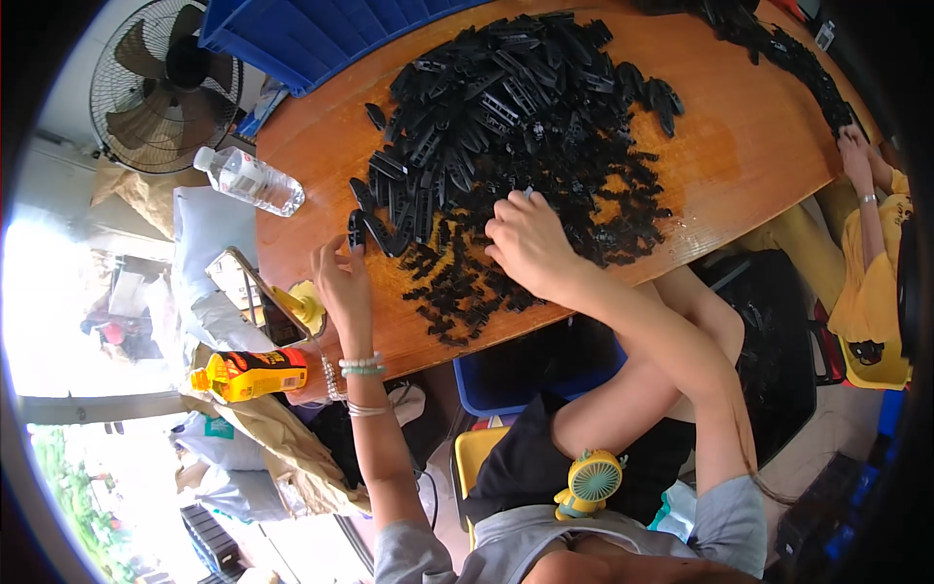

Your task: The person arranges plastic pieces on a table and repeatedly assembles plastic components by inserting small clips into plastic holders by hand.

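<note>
Presently: oblong black plastic part (356, 230) at left hand (341, 282), long axis pointing away from wearer

Part lies just beyond the left thumb and forefinger, near end at the fingertips, on the left side of the bench (321, 146). Left hand is nearer; right hand (530, 238) well to its right. Left fingers loosely bent; cannot tell whether they pinch the part. Right fingers curled in over small black jagged pieces (457, 297); anything pinched is hidden. Heap of oblong black parts (496, 83) lies beyond both hands.
</note>
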Demonstrator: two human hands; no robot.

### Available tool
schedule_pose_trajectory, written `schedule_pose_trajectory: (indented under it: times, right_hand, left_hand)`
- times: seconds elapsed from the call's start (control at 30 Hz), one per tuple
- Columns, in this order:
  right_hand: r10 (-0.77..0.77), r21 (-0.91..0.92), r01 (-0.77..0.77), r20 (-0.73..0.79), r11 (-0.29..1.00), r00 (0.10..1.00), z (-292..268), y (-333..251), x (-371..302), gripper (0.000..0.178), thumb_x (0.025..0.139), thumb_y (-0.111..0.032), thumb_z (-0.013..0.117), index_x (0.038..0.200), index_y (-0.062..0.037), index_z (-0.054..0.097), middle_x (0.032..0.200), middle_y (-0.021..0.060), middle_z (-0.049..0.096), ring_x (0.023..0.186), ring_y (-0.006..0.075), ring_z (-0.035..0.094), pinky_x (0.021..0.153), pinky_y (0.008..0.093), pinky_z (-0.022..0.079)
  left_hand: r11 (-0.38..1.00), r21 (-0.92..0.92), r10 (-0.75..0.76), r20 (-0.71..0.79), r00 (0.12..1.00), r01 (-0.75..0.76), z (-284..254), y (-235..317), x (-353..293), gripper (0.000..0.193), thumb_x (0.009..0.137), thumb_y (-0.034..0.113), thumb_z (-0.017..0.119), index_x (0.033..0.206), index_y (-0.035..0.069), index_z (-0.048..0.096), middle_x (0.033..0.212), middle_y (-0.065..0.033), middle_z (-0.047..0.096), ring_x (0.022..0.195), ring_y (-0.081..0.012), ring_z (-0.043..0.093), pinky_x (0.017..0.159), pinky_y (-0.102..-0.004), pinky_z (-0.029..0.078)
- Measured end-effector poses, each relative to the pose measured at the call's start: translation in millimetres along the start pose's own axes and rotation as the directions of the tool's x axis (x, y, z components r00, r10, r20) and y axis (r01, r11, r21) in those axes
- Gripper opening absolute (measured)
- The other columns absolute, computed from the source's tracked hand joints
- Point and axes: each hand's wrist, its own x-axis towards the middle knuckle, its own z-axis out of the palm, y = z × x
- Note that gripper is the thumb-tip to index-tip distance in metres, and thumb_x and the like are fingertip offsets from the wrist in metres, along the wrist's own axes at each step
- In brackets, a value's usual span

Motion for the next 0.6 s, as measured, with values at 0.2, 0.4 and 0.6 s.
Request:
schedule_pose_trajectory:
  times: [0.2, 0.4, 0.6]
  right_hand:
    - [-0.009, -0.231, 0.032, 0.102, 0.972, 0.995, 3.9, -25.3, 8.7, 0.005, 0.075, -0.005, 0.06, 0.074, -0.0022, 0.064, 0.082, 0.0086, 0.057, 0.088, 0.0233, 0.049, 0.083, 0.0376, 0.037]
    - [0.054, 0.313, 0.004, -0.177, 0.95, 0.983, -37.8, -30.0, -19.4, 0.006, 0.077, 0.0, 0.065, 0.084, -0.0001, 0.064, 0.082, 0.007, 0.059, 0.08, 0.0231, 0.053, 0.071, 0.0335, 0.044]
    - [0.061, 0.597, 0.072, -0.198, 0.799, 0.978, -58.9, -53.6, -31.6, 0.016, 0.073, 0.003, 0.069, 0.088, -0.0026, 0.067, 0.08, 0.0046, 0.057, 0.076, 0.0192, 0.052, 0.064, 0.029, 0.044]
  left_hand:
    - [0.991, 0.09, -0.102, 0.054, 0.993, 0.097, -7.2, -28.3, 13.9, 0.027, 0.077, 0.004, 0.065, 0.103, -0.002, 0.06, 0.091, -0.0127, 0.061, 0.081, -0.0199, 0.059, 0.07, -0.0296, 0.046]
    - [0.593, -0.743, -0.219, 0.221, 0.95, 0.31, -40.9, 58.6, -39.6, 0.028, 0.077, -0.009, 0.06, 0.104, -0.001, 0.057, 0.091, -0.0043, 0.059, 0.084, -0.0099, 0.057, 0.073, -0.0213, 0.047]
    - [0.42, -0.78, 0.013, 0.516, 0.856, 0.464, -52.4, 91.1, -88.4, 0.024, 0.082, -0.014, 0.056, 0.102, -0.004, 0.05, 0.109, -0.0129, 0.056, 0.09, -0.0185, 0.061, 0.079, -0.0272, 0.053]
